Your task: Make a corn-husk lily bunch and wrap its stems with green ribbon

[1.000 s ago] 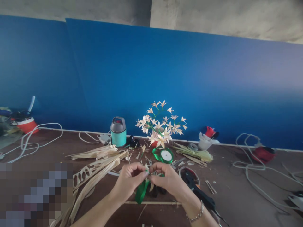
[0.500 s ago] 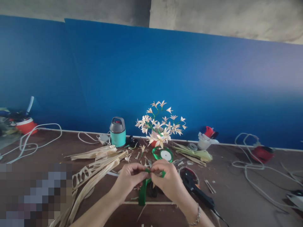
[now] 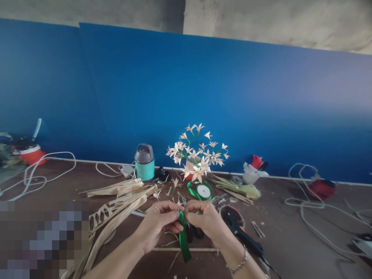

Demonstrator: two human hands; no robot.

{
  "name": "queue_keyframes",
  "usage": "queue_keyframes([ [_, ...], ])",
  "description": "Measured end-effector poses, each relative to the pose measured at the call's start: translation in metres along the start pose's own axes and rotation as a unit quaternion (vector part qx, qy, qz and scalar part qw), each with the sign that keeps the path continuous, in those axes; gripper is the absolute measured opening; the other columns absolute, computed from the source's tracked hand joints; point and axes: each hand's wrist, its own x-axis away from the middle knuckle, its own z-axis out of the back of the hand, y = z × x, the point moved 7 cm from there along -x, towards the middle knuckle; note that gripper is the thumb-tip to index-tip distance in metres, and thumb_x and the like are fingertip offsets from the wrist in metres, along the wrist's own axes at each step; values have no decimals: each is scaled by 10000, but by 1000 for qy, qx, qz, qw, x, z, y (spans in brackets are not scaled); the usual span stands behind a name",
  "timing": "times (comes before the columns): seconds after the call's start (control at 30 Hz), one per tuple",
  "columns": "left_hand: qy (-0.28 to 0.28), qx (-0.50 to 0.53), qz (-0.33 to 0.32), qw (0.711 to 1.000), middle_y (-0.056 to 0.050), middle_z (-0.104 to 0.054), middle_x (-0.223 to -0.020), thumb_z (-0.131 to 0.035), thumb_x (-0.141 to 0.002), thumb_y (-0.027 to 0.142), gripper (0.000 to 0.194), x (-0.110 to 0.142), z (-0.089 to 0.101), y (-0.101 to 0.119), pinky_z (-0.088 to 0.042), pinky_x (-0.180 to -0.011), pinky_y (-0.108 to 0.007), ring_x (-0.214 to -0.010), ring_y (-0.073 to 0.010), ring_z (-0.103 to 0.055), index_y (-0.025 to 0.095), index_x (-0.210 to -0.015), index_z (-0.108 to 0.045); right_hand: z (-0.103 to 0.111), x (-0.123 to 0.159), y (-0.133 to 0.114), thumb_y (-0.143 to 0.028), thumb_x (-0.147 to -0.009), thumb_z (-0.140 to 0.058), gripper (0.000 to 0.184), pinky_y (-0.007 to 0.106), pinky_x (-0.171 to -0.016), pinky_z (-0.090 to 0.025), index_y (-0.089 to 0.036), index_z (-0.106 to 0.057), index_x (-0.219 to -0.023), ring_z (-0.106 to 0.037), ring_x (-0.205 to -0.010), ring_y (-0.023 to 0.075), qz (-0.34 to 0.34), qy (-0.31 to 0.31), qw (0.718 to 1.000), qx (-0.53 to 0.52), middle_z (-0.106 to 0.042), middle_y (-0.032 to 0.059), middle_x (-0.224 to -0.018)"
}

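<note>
A strip of green ribbon (image 3: 184, 246) hangs from between my hands, its loose end dangling over the table. My left hand (image 3: 158, 224) pinches the ribbon near its top with thumb and forefinger. Fingertips of my right hand (image 3: 205, 221) are closed together at the ribbon's upper end, close beside the left fingertips; what exactly they pinch is hard to make out. Just beyond the hands lies a white spool (image 3: 204, 191) with green ribbon looping off it. Pale flowers (image 3: 197, 174) on green stems stand in a striped pot behind the spool.
Dried husk strips (image 3: 124, 209) spread to the left, with a teal and grey container (image 3: 144, 162) behind. A black glue gun (image 3: 244, 236) with a cord lies right of my hands. Green-yellow husks (image 3: 241, 190) rest at right. White cables (image 3: 302, 201) trail across the far right.
The ribbon's hanging end has swung to the right and tilted. My right hand has shifted slightly, and the green loop between the hands no longer shows.
</note>
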Motion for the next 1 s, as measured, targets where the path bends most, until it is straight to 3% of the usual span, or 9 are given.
queue_keyframes([
  [0.2, 37, -101, -20, 994, 21, -579, -496, -701, -629, 331, 221, 1, 3, 7, -336, -361, -170, -382, -75, -500, 134, -722, -661, 0, -4, 5, -128, -634, -558, 102, 222, -535, -348, -142, -638, -573, -473, -602, 111, 7, -9, 1000, 13, -564, 3, -676],
  [0.37, 58, -149, -131, 978, -12, -621, -717, -690, -628, 293, 160, 3, 2, 25, -390, -466, -193, -504, -75, -496, 141, -674, -672, 5, 3, -9, -261, -753, -532, 160, 230, -547, -394, -166, -653, -796, -512, -630, 128, 59, 34, 996, 56, -591, 32, -787],
  [0.5, 76, -181, -98, 976, 26, -564, -544, -658, -645, 281, 143, 1, 6, 20, -358, -437, -198, -429, -75, -448, 145, -686, -652, 5, 11, -19, -263, -666, -647, 222, 265, -647, -429, -204, -625, -880, -544, -775, 189, 64, 85, 981, 162, -613, 28, -813],
  [0.63, 75, -188, -88, 975, 41, -551, -518, -669, -625, 286, 146, 2, 6, 19, -334, -442, -195, -422, -69, -432, 150, -669, -640, 3, 9, -15, -167, -671, -590, 179, 266, -645, -440, -200, -654, -835, -558, -695, 168, 48, 75, 981, 175, -622, 6, -708],
  [0.83, 80, -207, -92, 971, 31, -565, -547, -660, -613, 245, 125, 3, 3, 19, -343, -473, -200, -471, -81, -453, 144, -684, -645, 6, 2, 8, -225, -660, -624, 166, 243, -551, -432, -147, -688, -792, -551, -604, 146, -24, 34, 995, 90, -649, 18, -661],
  [1.0, 76, -227, -119, 964, 4, -615, -615, -636, -620, 221, 106, 4, 0, 22, -381, -537, -209, -568, -113, -515, 147, -694, -647, 7, 2, 5, -242, -703, -585, 152, 215, -496, -352, -143, -631, -597, -450, -502, 94, -22, 29, 995, 92, -543, -25, -515],
])
